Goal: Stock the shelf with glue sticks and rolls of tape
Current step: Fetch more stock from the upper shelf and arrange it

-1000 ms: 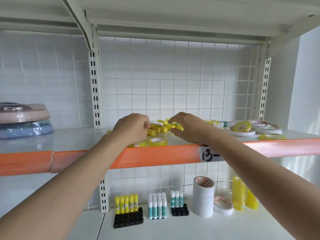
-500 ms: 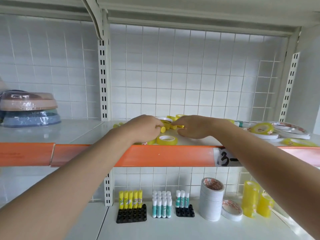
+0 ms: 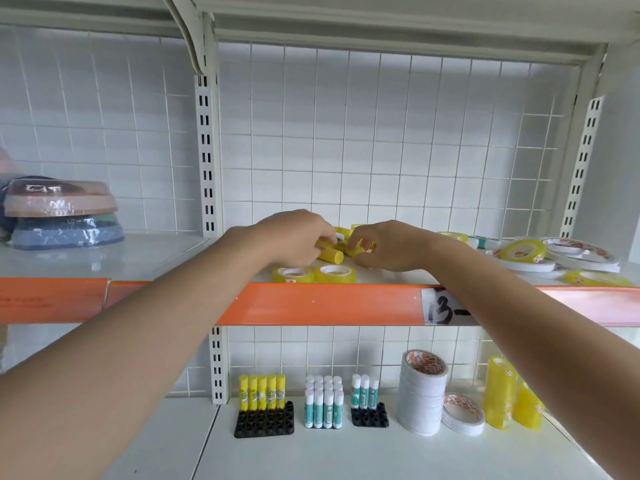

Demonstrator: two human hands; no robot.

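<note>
Nearest, lower shelf [image 3: 346,455]: five yellow glue sticks [image 3: 262,392] upright in the back row of a black holder [image 3: 265,423], a block of teal-and-white glue sticks [image 3: 323,403] beside it, three more teal sticks [image 3: 363,392] in a smaller black holder [image 3: 370,418]. Right of those, a tall stack of white tape rolls [image 3: 420,396], a short stack [image 3: 462,412] touching its base, then yellow tape stacks [image 3: 509,398].

Both forearms run up and over the orange shelf edge [image 3: 329,304] onto the upper shelf. Two yellow tape rolls [image 3: 313,274] lie flat at its front lip, just beside each other.

Left hand [image 3: 294,239]: knuckles up, fingers curled down onto a loose yellow glue stick [image 3: 329,254] lying on its side; grip looks closed around it, fingertips hidden. Right hand [image 3: 388,245]: fingers bent, thumb and forefinger pinching another yellow stick [image 3: 356,251] in the pile. Hands nearly touching over the heap.

Far right of that shelf: loose tape rolls [image 3: 554,256], yellow and white, scattered flat. Far left: wrapped flat goods [image 3: 62,216] stacked in the next bay.

Versus half a second ago: both hands sit further back into the pile, closer together. The left hand's stick now lies flat with its round end toward the camera. Front tape rolls unmoved.
</note>
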